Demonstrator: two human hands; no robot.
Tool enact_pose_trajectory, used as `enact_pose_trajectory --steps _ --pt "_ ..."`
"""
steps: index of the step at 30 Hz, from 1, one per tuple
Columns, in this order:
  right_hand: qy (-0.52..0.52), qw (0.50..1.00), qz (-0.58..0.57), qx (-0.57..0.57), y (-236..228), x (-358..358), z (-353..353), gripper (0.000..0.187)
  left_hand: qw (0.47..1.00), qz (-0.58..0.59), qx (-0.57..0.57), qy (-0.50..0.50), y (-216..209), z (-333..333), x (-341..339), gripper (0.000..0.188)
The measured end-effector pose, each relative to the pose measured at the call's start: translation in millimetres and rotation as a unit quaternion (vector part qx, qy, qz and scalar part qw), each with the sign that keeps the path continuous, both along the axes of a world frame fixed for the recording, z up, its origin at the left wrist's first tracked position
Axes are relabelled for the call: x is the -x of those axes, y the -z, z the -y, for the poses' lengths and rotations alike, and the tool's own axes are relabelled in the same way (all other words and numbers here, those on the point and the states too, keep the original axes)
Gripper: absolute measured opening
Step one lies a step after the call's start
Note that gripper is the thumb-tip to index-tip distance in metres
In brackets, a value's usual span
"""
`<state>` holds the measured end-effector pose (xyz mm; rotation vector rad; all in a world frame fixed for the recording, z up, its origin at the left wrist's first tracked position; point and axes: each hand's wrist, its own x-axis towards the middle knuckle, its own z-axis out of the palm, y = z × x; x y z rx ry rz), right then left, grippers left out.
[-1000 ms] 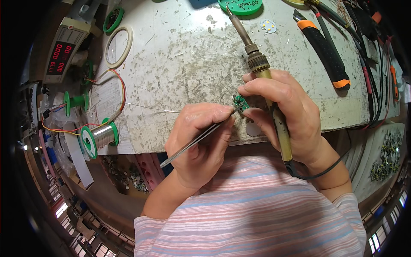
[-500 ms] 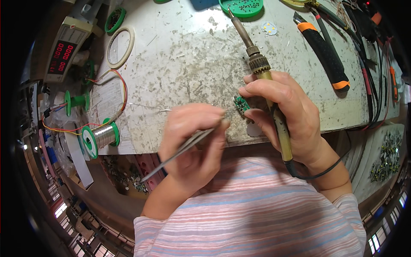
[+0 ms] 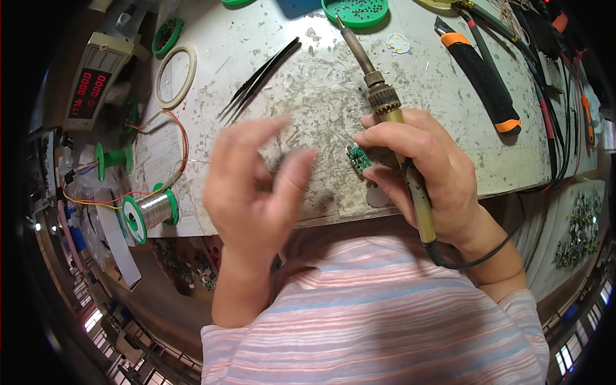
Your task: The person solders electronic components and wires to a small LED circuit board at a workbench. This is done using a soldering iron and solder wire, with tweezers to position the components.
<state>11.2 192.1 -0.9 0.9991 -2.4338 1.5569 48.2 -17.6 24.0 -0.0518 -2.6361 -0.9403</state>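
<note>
My right hand (image 3: 430,167) grips a soldering iron (image 3: 410,186) with a worn brass-coloured handle, its tip pointing up toward the far side of the bench. Thumb and fingers of that same hand also pinch a small green circuit board (image 3: 357,157). My left hand (image 3: 253,186), blurred by motion, is open above the near edge of the bench, thumb and fingers apart and nothing between them. Beyond it lie dark metal tweezers (image 3: 262,78). A pale round disc (image 3: 377,196) rests just below the circuit board.
At left are a solder spool (image 3: 153,210), coloured wires (image 3: 186,144), a tape ring (image 3: 175,77) and a meter with red digits (image 3: 88,90). A green dish of small parts (image 3: 355,11) sits beyond the iron's tip. An orange-and-black utility knife (image 3: 481,80) lies at right.
My left hand has let go of the tweezers, which now lie farther off on the bench, and its fingers have spread. The right hand keeps the iron and board almost in place.
</note>
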Motion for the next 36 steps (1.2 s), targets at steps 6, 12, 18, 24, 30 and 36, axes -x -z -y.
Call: enact_pose_trajectory --steps 6,12,18,24,30,36 --pt "-0.013 1.0 -0.019 -0.021 -0.1 2.0 -4.0 0.048 0.994 -0.014 -0.083 0.063 19.6 -3.8 -13.3 0.02" --pt "-0.002 0.999 -0.017 0.04 -2.1 -1.0 -5.1 0.045 0.989 -0.041 -0.037 0.139 12.5 -10.9 -12.2 0.02" --pt "0.008 0.999 -0.019 0.04 -16.0 -18.0 -44.7 0.036 0.987 -0.05 -0.044 0.144 13.6 -21.4 -9.9 0.019" --pt "0.048 0.995 -0.056 0.069 -32.1 -23.1 -48.9 0.02 0.987 -0.068 -0.009 0.148 16.8 -24.7 -9.8 0.018" --pt "-0.023 0.996 -0.009 0.087 -29.7 -13.4 -50.8 0.027 0.987 -0.07 -0.009 0.144 16.9 -24.7 -9.8 0.018" --pt "-0.054 0.994 -0.03 0.087 -23.3 -1.3 -50.5 0.038 0.987 -0.084 -0.004 0.133 22.4 -26.0 -9.1 0.018"
